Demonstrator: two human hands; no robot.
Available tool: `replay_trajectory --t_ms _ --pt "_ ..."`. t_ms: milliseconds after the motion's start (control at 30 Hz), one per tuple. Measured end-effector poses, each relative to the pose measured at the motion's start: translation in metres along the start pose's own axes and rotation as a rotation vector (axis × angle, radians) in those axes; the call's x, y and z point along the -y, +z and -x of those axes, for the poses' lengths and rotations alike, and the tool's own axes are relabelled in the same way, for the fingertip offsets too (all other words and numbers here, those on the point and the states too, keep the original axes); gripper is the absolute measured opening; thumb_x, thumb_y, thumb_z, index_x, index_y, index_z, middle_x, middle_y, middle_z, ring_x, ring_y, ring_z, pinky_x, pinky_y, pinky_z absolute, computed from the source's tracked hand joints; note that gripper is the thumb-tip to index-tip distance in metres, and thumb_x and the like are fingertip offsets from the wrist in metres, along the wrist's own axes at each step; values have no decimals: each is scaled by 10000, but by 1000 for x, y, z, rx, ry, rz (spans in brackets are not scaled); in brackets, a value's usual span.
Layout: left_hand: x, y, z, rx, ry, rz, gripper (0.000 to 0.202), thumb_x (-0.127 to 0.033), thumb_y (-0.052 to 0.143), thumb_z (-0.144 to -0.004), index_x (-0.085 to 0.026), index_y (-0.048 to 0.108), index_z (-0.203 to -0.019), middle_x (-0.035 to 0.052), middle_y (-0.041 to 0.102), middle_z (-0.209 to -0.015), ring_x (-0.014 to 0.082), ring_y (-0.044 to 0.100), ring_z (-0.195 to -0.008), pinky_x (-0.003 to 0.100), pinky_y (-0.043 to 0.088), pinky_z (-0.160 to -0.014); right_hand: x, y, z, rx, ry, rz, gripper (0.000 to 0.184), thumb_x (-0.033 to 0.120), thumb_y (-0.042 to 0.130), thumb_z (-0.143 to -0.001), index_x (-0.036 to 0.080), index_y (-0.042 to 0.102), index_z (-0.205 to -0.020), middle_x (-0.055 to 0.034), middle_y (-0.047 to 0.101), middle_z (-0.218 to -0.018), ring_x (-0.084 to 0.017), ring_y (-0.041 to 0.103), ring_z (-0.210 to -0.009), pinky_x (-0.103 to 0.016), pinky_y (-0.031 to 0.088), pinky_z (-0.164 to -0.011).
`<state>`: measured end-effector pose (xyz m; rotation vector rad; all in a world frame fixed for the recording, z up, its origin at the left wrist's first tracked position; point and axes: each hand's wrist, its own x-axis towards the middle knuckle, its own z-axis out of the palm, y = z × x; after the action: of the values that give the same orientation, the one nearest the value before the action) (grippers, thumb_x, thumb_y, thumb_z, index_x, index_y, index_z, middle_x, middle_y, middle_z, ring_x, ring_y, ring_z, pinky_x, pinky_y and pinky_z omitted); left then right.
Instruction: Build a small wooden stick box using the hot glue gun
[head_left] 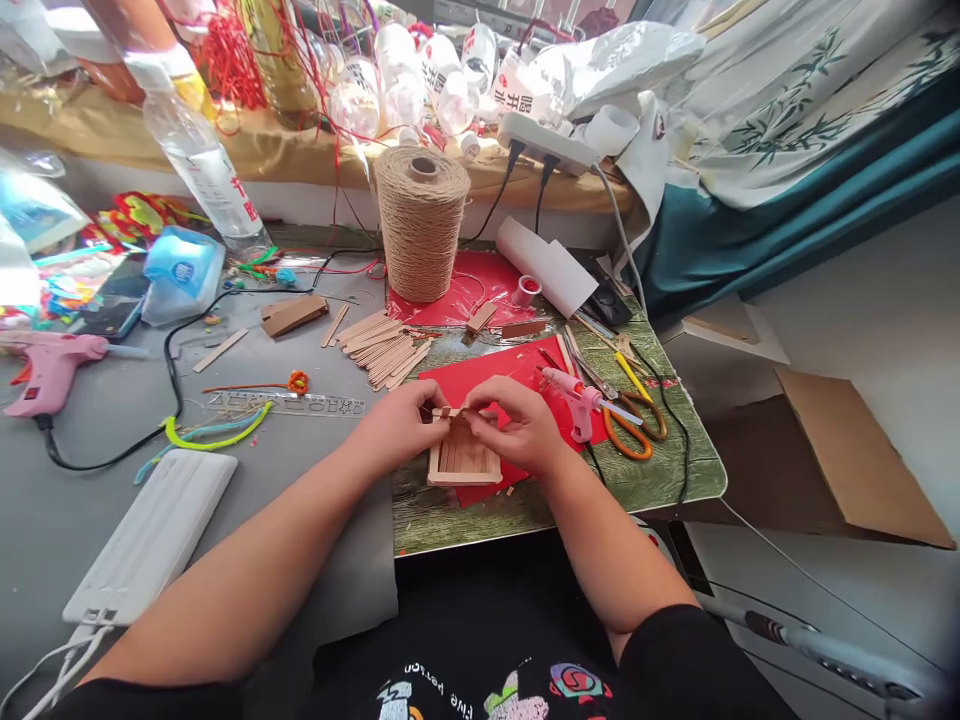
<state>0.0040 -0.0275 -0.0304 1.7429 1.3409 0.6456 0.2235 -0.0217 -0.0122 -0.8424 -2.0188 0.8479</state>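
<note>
A small open box of craft sticks (465,478), with a pale stick rim and slatted inside, lies in front of me. My left hand (401,425) is closed at its far left corner, thumb and finger pinching the rim. My right hand (517,425) is closed too, its fingertips pinching a small brown strip (459,413) at the far edge. The fingers partly hide the strip and that edge. Under the box is a red sheet (480,494). A pink glue gun (574,400) rests just right of my right hand, beside orange-handled scissors (628,440).
Loose craft sticks (381,348) are piled beyond my left hand. A big twine spool (422,225) stands at the back. On the left are another pink glue gun (56,370), a clear ruler (289,403), a white power strip (150,540) and a water bottle (206,175). Black cables cross the table.
</note>
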Motion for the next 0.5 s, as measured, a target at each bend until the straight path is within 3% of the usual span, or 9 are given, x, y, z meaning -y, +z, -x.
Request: replay_trajectory --t_ms 500 --pt "-7 -2 4 36 -16 -34 112 -253 640 -777 -226 635 -885 17 724 -896 213 669 -832 317 508 -698 -5 2 -5 103 31 -41 79 165 628 -902 226 651 -947 -35 689 -908 -182 645 -831 -332 561 -779"
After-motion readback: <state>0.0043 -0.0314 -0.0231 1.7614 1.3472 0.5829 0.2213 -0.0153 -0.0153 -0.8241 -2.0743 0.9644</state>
